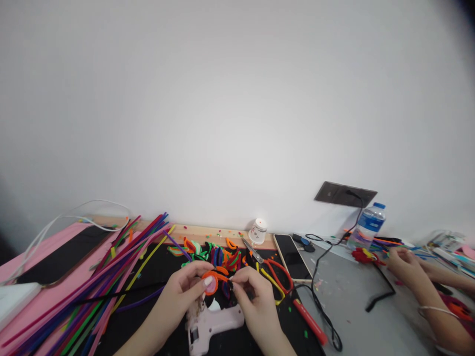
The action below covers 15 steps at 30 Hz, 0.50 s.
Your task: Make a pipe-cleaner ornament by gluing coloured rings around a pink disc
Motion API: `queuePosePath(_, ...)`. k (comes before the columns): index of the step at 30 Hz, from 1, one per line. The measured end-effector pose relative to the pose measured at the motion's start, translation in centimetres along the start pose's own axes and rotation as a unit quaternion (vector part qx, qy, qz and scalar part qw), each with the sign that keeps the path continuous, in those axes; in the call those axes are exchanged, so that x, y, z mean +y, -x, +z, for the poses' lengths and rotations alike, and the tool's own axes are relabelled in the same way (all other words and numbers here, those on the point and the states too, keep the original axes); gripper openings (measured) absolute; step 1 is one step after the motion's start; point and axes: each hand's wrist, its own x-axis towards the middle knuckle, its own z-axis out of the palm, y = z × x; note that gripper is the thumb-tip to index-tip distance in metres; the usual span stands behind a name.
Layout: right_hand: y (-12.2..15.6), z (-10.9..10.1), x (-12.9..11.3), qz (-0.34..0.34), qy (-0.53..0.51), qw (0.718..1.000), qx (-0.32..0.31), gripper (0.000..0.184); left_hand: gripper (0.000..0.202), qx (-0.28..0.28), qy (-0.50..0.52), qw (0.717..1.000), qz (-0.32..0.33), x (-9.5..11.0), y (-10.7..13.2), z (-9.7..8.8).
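My left hand (180,294) pinches an orange pipe-cleaner piece (221,271) with a pink round part at its near end. My right hand (258,301) is closed at the other end of the same piece, where a dark bit shows between thumb and forefinger. Just below both hands lies a pale pink glue gun (217,322) on a black mat (282,341). Beyond my fingers sits a heap of bent, multicoloured pipe-cleaner shapes (202,252). Scissors with orange and yellow handles (279,277) rest right of my right hand.
Long pipe cleaners (111,282) spread at left near a dark phone (67,252). A paper cup (257,231), another phone (293,257), a red tool handle (309,321) and a black cable (315,296) lie right. Further right are a water bottle (367,225) and another person's hands (404,267).
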Motion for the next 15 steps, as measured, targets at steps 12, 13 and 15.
queuePosePath(12,0.01,0.34,-0.01,0.004,0.005,1.000,-0.021,0.013,0.021,0.011,-0.022,1.000,0.017,0.03,-0.05,-0.05)
queuePosePath(13,0.06,0.36,-0.01,0.006,0.005,1.000,-0.023,0.013,0.020,0.013,-0.020,1.000,0.020,0.04,-0.05,-0.01)
queuePosePath(15,0.14,0.39,-0.04,0.006,0.004,1.000,-0.026,0.013,0.020,0.014,-0.016,1.000,0.021,0.06,-0.04,0.05)
